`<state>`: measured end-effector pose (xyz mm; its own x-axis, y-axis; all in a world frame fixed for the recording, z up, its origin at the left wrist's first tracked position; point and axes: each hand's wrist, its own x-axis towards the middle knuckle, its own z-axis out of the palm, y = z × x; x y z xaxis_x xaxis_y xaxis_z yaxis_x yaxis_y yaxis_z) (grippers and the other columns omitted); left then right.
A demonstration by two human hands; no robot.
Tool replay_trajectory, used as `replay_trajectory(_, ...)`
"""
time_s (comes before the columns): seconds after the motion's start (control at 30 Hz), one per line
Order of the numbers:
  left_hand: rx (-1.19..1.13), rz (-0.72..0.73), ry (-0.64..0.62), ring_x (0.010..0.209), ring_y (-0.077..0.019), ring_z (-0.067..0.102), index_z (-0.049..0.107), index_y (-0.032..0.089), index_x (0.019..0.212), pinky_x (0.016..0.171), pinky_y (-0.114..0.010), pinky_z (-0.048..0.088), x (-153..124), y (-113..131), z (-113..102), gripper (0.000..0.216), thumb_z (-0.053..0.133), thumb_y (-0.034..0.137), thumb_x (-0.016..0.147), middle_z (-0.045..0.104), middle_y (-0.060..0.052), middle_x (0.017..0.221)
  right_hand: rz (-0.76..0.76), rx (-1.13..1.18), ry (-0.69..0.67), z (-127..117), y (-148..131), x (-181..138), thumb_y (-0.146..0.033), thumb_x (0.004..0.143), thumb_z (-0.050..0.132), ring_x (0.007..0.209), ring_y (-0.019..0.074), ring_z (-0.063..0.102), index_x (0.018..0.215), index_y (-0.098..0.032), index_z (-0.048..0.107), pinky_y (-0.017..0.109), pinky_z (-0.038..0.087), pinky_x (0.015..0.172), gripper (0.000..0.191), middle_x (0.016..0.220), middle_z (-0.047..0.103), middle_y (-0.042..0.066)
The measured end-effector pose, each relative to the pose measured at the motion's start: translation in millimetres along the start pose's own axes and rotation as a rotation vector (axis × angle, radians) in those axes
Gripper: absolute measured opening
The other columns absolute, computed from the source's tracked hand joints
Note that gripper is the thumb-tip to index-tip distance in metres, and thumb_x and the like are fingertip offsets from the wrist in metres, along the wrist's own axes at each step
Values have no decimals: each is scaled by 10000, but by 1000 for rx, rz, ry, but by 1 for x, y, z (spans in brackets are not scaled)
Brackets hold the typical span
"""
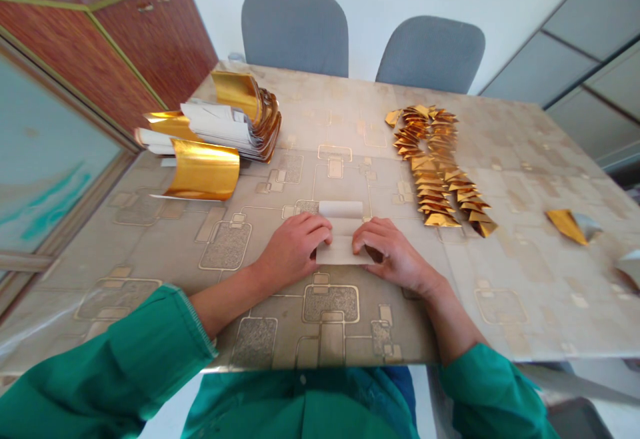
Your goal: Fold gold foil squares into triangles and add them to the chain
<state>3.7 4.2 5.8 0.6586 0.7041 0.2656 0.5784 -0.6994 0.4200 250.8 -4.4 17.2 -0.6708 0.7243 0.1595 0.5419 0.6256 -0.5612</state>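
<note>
Paper strip (343, 225): white, folded, flat on the counter (520, 292) near its near edge, between both hands. Left hand (293, 249): narrow grip, fingers (315, 225) curled against the strip's left edge. Right hand (393, 252): narrow grip, fingers (364, 233) lying over the strip's right side. Strip held between the two. Both thumbs hidden. Lower part of strip partly covered by the right hand, so the number of folds cannot be read; one crease shows across the exposed part.

Counter top glossy, with a printed pattern of rounded squares. At 10 o'clock from strip: sheet stack (215, 122), white and gold, curled and overlapping, its lower layers hard to separate. Gold sheet (203, 169) lies at the stack's near side. At 1 o'clock: foil chain (433, 165), many small gold folded pieces linked in a bent line. At 3 o'clock: loose foil piece (573, 225), gold and silver. Second piece (630, 267) cut off by the frame edge, blurred. Beyond the counter at 12 o'clock: two grey chairs (295, 32). Green sleeves (125, 365) cover both forearms.
</note>
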Motion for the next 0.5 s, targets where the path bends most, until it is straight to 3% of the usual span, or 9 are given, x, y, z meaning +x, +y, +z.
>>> replay_trajectory(0.17,6,7,3,1026,-258,581,606,194,909,881,-405,475,0,-1,0,186,692,141,753,666,-73,1110,6,15,4,0,-1,0,-95,731,669,904,206,542,904,-227,567,342,372,821,240,935,637,17)
replay_trajectory(0.33,-31,-14,52,992,-240,601,600,181,1010,874,-395,488,0,0,3,236,606,70,801,684,-66,1057,-4,-5,140,1,0,1,45,680,491,866,200,538,928,-220,572,329,363,779,372,898,639,21)
replay_trajectory(0.5,-116,-74,117,953,-208,634,588,196,1065,856,-361,511,-1,-3,7,269,547,51,842,695,-43,1024,24,-47,228,7,4,1,9,762,523,854,214,534,947,-221,572,331,376,756,299,870,643,31)
